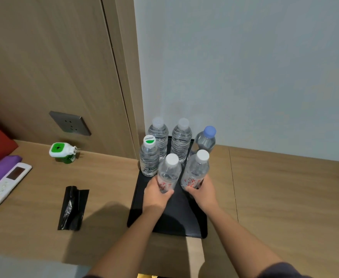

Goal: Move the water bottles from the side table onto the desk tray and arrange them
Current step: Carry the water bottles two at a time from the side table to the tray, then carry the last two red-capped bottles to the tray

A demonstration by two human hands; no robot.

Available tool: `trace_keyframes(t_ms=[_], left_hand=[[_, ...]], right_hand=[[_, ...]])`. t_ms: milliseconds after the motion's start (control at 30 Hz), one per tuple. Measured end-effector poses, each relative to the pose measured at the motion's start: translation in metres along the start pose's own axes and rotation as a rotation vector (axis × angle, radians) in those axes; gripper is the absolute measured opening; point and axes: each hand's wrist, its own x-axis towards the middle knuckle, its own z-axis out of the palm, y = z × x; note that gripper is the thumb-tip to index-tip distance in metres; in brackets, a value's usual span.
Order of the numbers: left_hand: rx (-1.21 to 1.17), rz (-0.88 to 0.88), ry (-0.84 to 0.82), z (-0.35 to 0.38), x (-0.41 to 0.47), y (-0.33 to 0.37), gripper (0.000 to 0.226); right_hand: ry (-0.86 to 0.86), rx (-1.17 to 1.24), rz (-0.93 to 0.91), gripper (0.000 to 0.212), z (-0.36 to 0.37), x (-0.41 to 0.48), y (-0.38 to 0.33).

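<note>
Head view, the only one supplied. Directions are clock-face, taken from the middle of the black tray [170,219], with 12 o'clock toward the wall.

The tray lies on the wooden desk [285,197]. Four bottles stand upright at its far end: the green-capped bottle [149,157] at 11 o'clock, two ribbed white-capped bottles [158,135] [181,139] at 12, and the blue-capped bottle [205,140] at 1. Whether the last one sits fully on the tray cannot be told.

The left hand [156,194] has its fingers wrapped round the lower body of the left red-print bottle [168,173]. The right hand [202,190] clamps the right red-print bottle [195,171] likewise. Both bottles are near upright, side by side just in front of the rear row. Their bases are hidden, so contact with the tray is unconfirmed.

Judged step: placing this pair as a second row. The next move calls for setting both bases flat, letting go without nudging the rear bottles, then squaring the rows.

Off-task items at 9 o'clock: black bag [73,209], green plug-in device [63,152], remote control [4,185].
</note>
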Motion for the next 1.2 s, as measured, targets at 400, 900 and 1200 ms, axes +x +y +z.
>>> trace_keyframes(t_ms=[400,900,1200], left_hand=[[0.15,0.022,0.001,0.0,0.003,0.001,0.076],[0.959,0.223,-0.014,-0.008,-0.092,0.001,0.098],[0.958,0.508,-0.092,0.069,-0.195,0.04,0.088]], right_hand=[[0.082,-0.201,-0.103,0.078,-0.016,-0.014,0.003],[0.048,-0.992,-0.129,0.09,-0.093,-0.12,0.042],[0.207,-0.96,0.018,0.087,-0.201,-0.229,0.112]])
